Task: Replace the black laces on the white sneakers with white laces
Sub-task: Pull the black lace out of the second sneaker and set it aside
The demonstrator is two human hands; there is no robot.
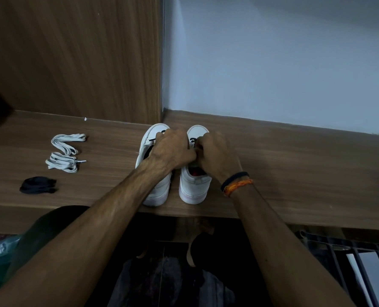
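Note:
Two white sneakers stand side by side on the wooden shelf (pixel 294 165), toes toward the wall. The left sneaker (pixel 157 191) shows a black lace end near its toe. Over the right sneaker (pixel 194 187) both hands work at the lacing. My left hand (pixel 173 151) reaches across the left shoe, fingers curled at the right shoe's black lace (pixel 192 139). My right hand (pixel 217 156) pinches at the same lacing; the exact hold is hidden by my fingers. Two bundles of white laces (pixel 64 151) and a bundled black lace (pixel 38 185) lie to the left.
A wooden panel (pixel 73 58) rises behind the shelf's left half and a pale wall (pixel 272 58) behind the right. The shelf's front edge runs just under the sneakers' heels. Dark clutter and a metal rack (pixel 361 262) sit below.

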